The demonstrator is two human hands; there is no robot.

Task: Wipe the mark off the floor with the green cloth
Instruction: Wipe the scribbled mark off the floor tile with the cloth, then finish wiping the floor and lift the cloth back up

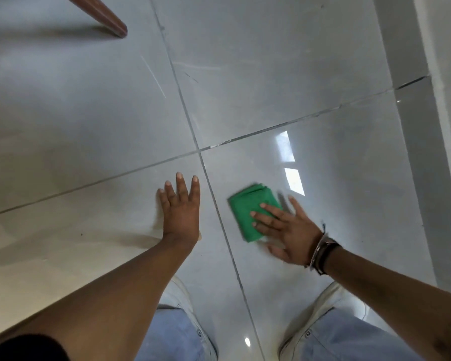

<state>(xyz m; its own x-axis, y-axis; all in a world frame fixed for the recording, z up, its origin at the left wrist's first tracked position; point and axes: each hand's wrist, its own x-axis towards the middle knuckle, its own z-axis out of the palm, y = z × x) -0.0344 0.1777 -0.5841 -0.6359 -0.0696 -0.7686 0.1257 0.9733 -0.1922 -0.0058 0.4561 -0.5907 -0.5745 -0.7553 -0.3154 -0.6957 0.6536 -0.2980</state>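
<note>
A folded green cloth (248,208) lies flat on the glossy grey tiled floor (284,74), just right of a grout line. My right hand (284,227) presses down on the cloth's near right part with fingers spread; hand and cloth look motion-blurred. My left hand (181,209) rests flat on the tile to the left of the grout line, fingers apart, holding nothing. No mark is visible near the cloth; whatever lies under it is hidden. Faint scratches (190,76) show on the tiles farther away.
A brown wooden furniture leg (110,19) stands at the far left. A white wall base (443,100) runs along the right. My knees in blue jeans and white shoes (331,308) are at the bottom edge. Bracelets circle my right wrist.
</note>
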